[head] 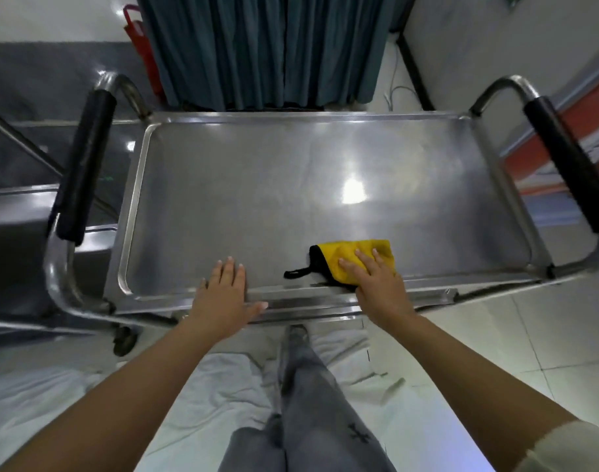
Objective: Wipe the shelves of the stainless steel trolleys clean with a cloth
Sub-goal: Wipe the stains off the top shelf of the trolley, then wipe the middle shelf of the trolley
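Observation:
A stainless steel trolley stands in front of me, its top shelf (291, 185) a shallow shiny tray with a raised rim. A yellow cloth (345, 257) with a black edge and a black loop lies on the shelf near the front rim, right of centre. My right hand (376, 281) presses flat on the cloth with straight fingers. My left hand (223, 294) rests flat on the front rim, left of centre, fingers straight and thumb along the edge.
Black-padded handles rise at the left end (83, 165) and right end (567, 165) of the trolley. A second steel trolley (15, 212) stands close on the left. A dark curtain (267, 49) hangs behind. White fabric (121, 396) lies on the floor by my legs.

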A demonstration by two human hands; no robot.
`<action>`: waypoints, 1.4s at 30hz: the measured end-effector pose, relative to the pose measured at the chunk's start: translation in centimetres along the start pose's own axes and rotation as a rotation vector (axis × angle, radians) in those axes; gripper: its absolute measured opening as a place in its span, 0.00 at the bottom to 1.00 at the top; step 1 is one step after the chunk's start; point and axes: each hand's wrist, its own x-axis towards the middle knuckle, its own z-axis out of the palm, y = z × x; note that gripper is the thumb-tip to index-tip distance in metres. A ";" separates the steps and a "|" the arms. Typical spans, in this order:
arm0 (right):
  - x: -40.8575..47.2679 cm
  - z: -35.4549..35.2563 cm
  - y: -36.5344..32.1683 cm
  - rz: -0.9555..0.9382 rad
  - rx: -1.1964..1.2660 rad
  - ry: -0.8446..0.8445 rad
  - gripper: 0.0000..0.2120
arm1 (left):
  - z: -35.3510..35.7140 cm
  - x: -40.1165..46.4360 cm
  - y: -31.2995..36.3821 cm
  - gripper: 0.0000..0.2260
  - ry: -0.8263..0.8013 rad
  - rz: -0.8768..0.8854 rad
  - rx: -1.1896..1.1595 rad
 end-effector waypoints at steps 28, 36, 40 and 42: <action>-7.9 10.9 9.6 -0.158 0.207 0.124 0.23 | 15.5 -0.9 10.8 0.33 0.022 0.090 -0.039; 3.2 26.3 14.4 -0.200 0.274 0.301 0.24 | 27.2 15.1 10.9 0.32 0.355 0.120 0.011; 6.7 31.4 15.4 -0.224 0.081 0.458 0.23 | 29.5 21.4 11.1 0.34 0.588 0.156 0.029; 7.9 32.8 15.3 -0.269 -0.011 0.564 0.23 | 30.1 23.5 11.1 0.35 0.685 0.158 0.030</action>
